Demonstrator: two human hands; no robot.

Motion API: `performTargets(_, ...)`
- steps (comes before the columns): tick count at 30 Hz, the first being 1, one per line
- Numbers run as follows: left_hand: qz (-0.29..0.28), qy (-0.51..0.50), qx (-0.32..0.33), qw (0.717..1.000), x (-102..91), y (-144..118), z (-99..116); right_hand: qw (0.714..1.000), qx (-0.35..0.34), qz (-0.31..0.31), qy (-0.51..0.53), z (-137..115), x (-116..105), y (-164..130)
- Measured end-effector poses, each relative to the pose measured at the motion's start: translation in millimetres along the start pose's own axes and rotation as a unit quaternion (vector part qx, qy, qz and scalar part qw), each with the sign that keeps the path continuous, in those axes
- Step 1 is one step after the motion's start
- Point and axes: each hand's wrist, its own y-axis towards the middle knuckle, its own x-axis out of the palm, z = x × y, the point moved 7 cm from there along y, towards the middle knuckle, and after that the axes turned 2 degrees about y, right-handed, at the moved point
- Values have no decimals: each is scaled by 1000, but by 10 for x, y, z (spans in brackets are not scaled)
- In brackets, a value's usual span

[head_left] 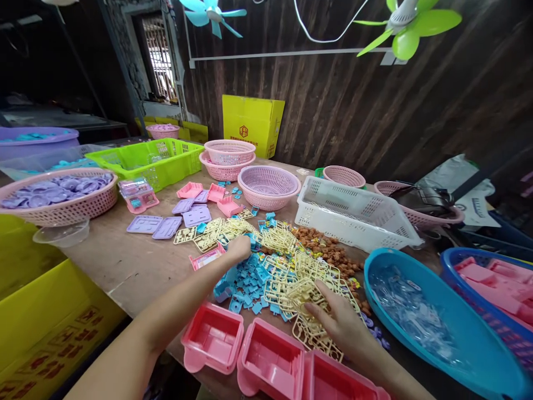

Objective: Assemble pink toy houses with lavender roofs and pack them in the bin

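**Hands in the heap of toy parts**

Left hand point(238, 247) reaches far across the table point(125, 266), its fingers curled down into the near edge of the blue plastic pieces point(245, 278); whether it grips one cannot be told, since the fingertips are hidden. Right hand point(339, 322) lies open and flat, fingers spread, pressing on the tangle of cream plastic frames point(291, 278) that overlaps the blue pieces. Just beside the frames, toward the far side, lies a scatter of small brown pieces point(328, 247).

Along the near table edge stand three pink trays point(213, 336), hollow side up, side by side. A blue oval basin point(466, 355) with clear pieces sits to the right, near the right hand. Behind the heap are a white basket point(353, 214), a round lilac basket point(268, 186) and a green crate point(150, 158). Flat lilac plates point(166, 225) lie to the left of the frames.
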Motion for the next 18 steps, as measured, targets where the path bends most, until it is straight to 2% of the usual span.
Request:
performTargets(3, -12, -11, 5, 1000, -30, 53, -70, 1000, 4, 29, -7, 97, -39, -17)
performTargets(7, 19, -39, 53, 998, -254, -2, -202, 999, -19, 48, -16, 131, -112, 23)
performTargets(9, 46, -55, 99, 993, -385, -139, -208, 997, -64, 33, -19, -21, -123, 70)
performTargets(11, 56, -71, 153, 984, -460, -353, -137, 991, -130, 13, -15, -286, -101, 124)
performTargets(14, 33, -109, 232, 966, -451, -730, 68, 978, -210, 1, 0, -710, -9, 221)
performTargets(16, 6, -179, 290, 940, -435, -941, 194, 976, -214, -21, 16, -881, 112, 304)
performTargets(18, -9, -229, 311, 922, -446, -1029, 178, 982, -181, -46, 24, -926, 233, 378)
